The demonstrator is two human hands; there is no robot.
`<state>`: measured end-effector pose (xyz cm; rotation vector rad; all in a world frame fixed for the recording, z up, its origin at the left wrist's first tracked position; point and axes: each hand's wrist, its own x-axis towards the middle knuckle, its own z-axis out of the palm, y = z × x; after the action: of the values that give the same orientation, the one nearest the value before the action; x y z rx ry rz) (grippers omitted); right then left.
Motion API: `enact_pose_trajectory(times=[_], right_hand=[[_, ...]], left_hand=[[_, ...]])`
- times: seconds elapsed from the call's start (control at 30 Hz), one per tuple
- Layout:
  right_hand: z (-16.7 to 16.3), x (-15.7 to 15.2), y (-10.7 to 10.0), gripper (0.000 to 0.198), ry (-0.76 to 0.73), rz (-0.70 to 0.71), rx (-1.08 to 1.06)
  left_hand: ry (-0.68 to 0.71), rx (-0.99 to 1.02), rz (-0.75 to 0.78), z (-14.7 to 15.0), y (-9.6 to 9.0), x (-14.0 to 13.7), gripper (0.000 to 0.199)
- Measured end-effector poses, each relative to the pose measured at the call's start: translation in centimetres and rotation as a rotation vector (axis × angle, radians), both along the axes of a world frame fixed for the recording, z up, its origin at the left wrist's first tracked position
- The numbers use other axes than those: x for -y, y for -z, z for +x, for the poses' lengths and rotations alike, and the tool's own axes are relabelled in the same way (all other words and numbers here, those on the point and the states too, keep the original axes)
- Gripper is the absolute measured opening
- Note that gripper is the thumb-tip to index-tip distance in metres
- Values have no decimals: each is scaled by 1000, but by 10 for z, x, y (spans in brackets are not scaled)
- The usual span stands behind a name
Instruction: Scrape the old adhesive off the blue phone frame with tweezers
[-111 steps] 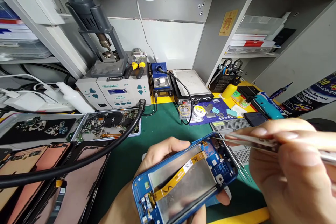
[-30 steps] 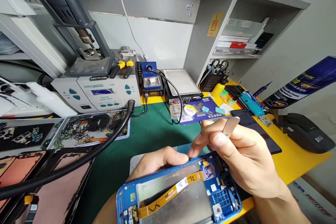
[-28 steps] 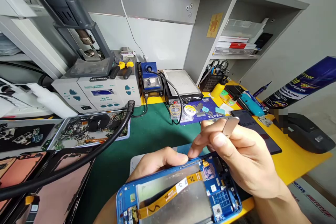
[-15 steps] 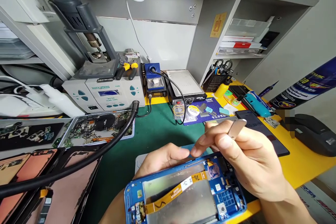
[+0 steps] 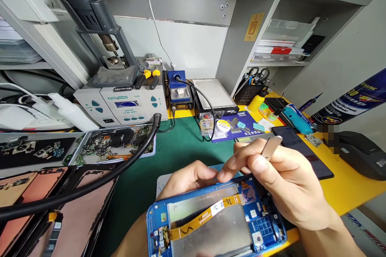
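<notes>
An opened blue phone frame (image 5: 211,239) lies tilted toward me at the bottom centre, with a silver plate and an orange flex cable (image 5: 193,225) running across it. My left hand (image 5: 188,180) is closed around its far long edge, thumb along the rim; the rest of that hand is behind the phone. Between the thumb and fingers of my right hand (image 5: 289,188) is a flat metal pry tool (image 5: 272,147), its rounded end pointing up. The right fingertips rest at the phone's upper edge, near my left thumb. The tool's lower end is hidden.
Phone back panels (image 5: 81,204) and a tray of circuit boards (image 5: 117,144) lie left, crossed by a thick black hose (image 5: 132,160). A hot-air station (image 5: 126,104), soldering station (image 5: 180,92) and heating plate (image 5: 211,92) stand behind. A dark phone (image 5: 313,156) and spray can (image 5: 352,100) are right.
The view has shifted slightly, so the background sits a little further right. The phone frame appears slightly lower and to the right. Both hands keep their hold.
</notes>
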<state>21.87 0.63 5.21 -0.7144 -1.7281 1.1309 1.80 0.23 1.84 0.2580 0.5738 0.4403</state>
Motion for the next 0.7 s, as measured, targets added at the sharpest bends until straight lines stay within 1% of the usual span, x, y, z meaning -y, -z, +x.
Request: enact_pose_trajectory(times=[0.07, 0.17, 0.3, 0.4, 0.43, 0.47, 0.5, 0.57, 0.6, 0.63, 0.7], right_hand=[[0, 0, 0, 21, 4, -6, 3], [0, -1, 0, 21, -3, -17, 1], [0, 0, 1, 20, 1, -9, -3], [-1, 0, 1, 20, -2, -20, -4], [-1, 0, 0, 19, 15, -24, -4], [0, -2, -1, 19, 40, -26, -8], [1, -4, -2, 21, 81, -30, -29], [6, -11, -5, 28, 217, -7, -127], [9, -15, -7, 33, 295, 15, -197], [12, -19, -10, 36, 376, 71, -263], [19, -25, -16, 37, 501, 161, -367]], left_hand=[[22, 4, -38, 1, -2, -3, 30], [19, 39, -26, 3, -6, -5, 23], [21, 136, -9, 3, -12, -4, 23], [6, 224, -1, 2, -9, -2, 22], [17, 233, -11, 1, -7, -2, 25], [57, 220, -33, 0, -5, -2, 32], [90, 197, -62, 0, -3, -2, 43], [223, 154, -134, -1, -1, -2, 62], [248, 147, -152, -1, -1, -2, 67], [270, 150, -160, 0, -2, -3, 68], [271, 192, -148, 1, -6, -5, 68]])
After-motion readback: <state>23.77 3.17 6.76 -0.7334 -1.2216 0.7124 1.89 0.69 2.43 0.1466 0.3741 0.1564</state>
